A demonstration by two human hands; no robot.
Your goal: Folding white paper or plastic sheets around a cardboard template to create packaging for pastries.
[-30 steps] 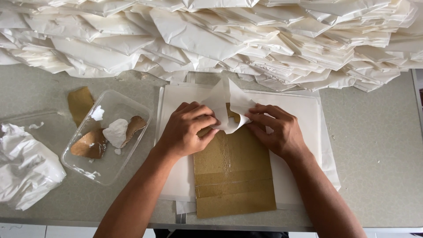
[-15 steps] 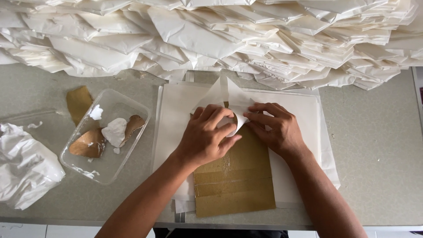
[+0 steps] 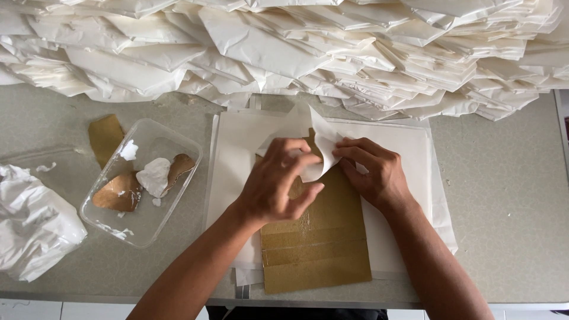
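Over the brown cardboard (image 3: pixel 317 249), both hands, left hand (image 3: pixel 278 184) and right hand (image 3: pixel 370 172), pinch the white paper (image 3: pixel 317 148).

White paper sheet (image 3: pixel 317 139): thin, top flap curled upward, pinched over a brown cardboard piece (image 3: pixel 317 240). Cardboard: flat, creased across, tape-shiny, lying lengthwise on a stack of white sheets (image 3: pixel 237 142), near table edge.

Cardboard piece (image 3: pixel 317 249) on paper sheets (image 3: pixel 237 148), plastic tub (image 3: pixel 178 142) left of them, heap of folded bags (image 3: pixel 284 47) behind.
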